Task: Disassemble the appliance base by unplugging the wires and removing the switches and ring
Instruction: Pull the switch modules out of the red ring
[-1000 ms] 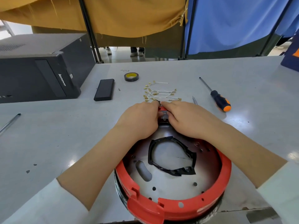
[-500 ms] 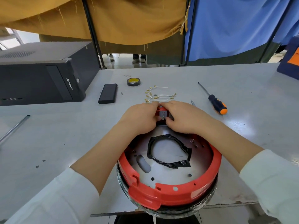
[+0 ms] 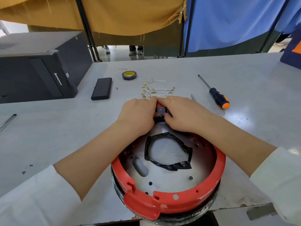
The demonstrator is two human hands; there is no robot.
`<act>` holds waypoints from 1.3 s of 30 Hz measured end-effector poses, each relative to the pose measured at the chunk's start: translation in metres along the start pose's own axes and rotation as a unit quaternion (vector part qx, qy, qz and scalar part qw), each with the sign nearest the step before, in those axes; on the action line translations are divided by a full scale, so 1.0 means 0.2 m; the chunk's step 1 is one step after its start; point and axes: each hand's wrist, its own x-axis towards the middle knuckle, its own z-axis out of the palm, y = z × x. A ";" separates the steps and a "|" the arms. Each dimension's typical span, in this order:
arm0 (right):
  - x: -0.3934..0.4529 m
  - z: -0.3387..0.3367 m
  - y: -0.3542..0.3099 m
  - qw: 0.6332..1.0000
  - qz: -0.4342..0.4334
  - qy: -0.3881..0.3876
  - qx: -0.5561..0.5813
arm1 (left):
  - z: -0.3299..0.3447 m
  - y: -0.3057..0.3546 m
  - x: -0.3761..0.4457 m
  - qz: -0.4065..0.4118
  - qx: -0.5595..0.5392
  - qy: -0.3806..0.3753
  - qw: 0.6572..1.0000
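The round appliance base [image 3: 169,175] lies at the table's near edge, a metal plate with a torn black tape loop [image 3: 167,152] inside a red ring [image 3: 182,201]. At the base's far rim sits a switch [image 3: 161,111] with grey metal terminals. My left hand [image 3: 138,115] and my right hand [image 3: 182,113] meet over it, fingers curled and pinching it from both sides. Most of the switch is hidden under my fingers. Several loose white wires with brass terminals [image 3: 156,91] lie just beyond my hands.
A black and orange screwdriver [image 3: 217,97] lies to the right. A roll of tape [image 3: 129,75] and a flat black box [image 3: 102,90] lie beyond to the left, next to a black computer case [image 3: 37,69]. A thin metal rod [image 3: 7,122] lies far left.
My hands stay pressed together on the switch at the far rim, fingers shifting slightly. The camera has tilted, so the base sits a little higher in view.
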 end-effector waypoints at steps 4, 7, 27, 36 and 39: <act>0.01 0.00 -0.01 1.000 0.003 -0.002 -0.003 | 0.00 0.00 0.00 -0.007 0.012 0.002 1.000; 0.02 0.00 -0.01 1.000 0.002 -0.001 -0.013 | 0.00 0.00 0.00 -0.010 0.016 0.006 1.000; 0.02 0.03 -0.12 0.999 -0.025 0.004 -0.037 | 0.01 -0.11 -0.10 0.012 -0.018 0.016 1.000; 0.04 0.06 -0.10 0.998 -0.025 0.042 -0.046 | -0.02 -0.08 -0.11 -0.002 0.035 0.012 0.999; 0.03 0.06 -0.10 0.997 -0.026 0.046 -0.051 | -0.02 -0.07 -0.12 -0.014 0.034 0.012 0.999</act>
